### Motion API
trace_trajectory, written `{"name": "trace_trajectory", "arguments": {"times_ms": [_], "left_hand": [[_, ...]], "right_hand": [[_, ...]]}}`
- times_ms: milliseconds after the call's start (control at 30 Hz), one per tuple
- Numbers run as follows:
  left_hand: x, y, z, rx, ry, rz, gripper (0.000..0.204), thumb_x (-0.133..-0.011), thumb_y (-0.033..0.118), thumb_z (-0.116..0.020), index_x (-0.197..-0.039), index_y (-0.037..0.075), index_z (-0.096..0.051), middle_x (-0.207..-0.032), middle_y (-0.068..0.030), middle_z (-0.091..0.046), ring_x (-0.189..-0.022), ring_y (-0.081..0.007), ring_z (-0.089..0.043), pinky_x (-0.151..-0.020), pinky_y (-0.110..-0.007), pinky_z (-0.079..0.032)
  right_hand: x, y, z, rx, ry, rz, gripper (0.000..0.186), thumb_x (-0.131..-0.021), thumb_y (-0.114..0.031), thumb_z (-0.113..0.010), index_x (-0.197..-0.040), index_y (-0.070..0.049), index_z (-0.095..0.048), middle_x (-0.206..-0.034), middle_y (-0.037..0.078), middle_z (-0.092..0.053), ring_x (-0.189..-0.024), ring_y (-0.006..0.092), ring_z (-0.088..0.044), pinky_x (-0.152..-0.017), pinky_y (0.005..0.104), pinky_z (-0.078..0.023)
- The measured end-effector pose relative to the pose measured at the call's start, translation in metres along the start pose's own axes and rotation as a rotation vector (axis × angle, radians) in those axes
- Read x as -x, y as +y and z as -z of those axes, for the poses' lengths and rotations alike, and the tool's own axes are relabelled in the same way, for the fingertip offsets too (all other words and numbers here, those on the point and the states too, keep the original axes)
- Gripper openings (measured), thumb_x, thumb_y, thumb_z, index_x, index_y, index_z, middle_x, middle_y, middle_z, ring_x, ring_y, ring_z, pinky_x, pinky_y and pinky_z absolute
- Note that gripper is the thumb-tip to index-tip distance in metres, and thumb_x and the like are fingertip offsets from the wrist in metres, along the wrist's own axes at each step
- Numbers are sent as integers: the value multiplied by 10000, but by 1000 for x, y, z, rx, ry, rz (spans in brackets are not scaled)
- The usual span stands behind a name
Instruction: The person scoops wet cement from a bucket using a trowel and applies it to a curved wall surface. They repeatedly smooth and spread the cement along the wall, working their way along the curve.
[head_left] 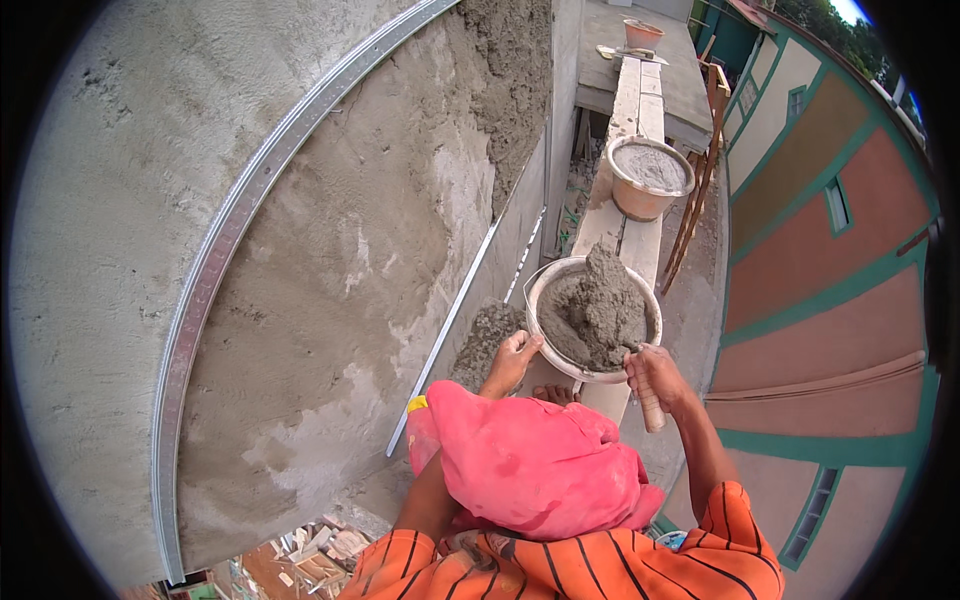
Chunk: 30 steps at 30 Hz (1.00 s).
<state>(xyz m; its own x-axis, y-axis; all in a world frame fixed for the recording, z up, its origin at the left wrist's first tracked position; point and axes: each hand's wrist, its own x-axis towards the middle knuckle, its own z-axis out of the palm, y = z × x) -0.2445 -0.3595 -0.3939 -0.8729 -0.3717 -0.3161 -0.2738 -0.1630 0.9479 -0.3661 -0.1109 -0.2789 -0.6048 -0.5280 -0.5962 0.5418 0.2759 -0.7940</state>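
Observation:
A round bucket (590, 375) of wet grey mortar (605, 310) stands on the plank in front of me. My left hand (512, 363) is closed on the bucket's left near rim, thumb and fingers pinching the edge. In my right hand (657, 377) is a trowel, gripped by its wooden handle (651, 412), which points back toward me. The trowel's blade is hidden under a tall heap of mortar over the bucket.
A second bucket (640, 200), filled with grey material, stands farther along the plank walkway (603, 226). Left, a partly plastered wall (330, 260) carries a long curved-looking metal strip (222, 215) and a straight rod (440, 340). A painted building (800, 290) rises right.

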Motion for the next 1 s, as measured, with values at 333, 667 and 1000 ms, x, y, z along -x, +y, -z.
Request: {"name": "trace_trajectory", "arguments": {"times_ms": [333,667,1000], "left_hand": [[85,-71,182,310,357,178,143,-901,202,-624,-952,75,-581,-809,2,-597,-682,-72,-559,-569,-221,-452],[341,-90,161,-91,890,275,54,-859,42,-599,-910,60,-596,-823,-33,-652,-717,-106,-625,-578,-217,-447],[234,-18,104,-265,628,27,168,-857,76,-605,-1008,31,-551,-905,-52,-599,-767,-116,-565,-662,-253,-435]], "right_hand": [[34,-135,-22,-728,94,775,433,-834,-46,-552,-1240,37,-427,-948,46,-522,-663,92,-550,-529,224,-503],[-92,-289,-96,-520,1344,1078,482,-816,-40,-598,-1213,64,-344,-1085,223,-544,-955,366,-621,-829,446,-495],[-34,-126,-307,296,-243,1264,458,-801,-95,-636,-1195,-41,-408,-981,251,-591,-902,437,-605,-734,477,-473]]}}
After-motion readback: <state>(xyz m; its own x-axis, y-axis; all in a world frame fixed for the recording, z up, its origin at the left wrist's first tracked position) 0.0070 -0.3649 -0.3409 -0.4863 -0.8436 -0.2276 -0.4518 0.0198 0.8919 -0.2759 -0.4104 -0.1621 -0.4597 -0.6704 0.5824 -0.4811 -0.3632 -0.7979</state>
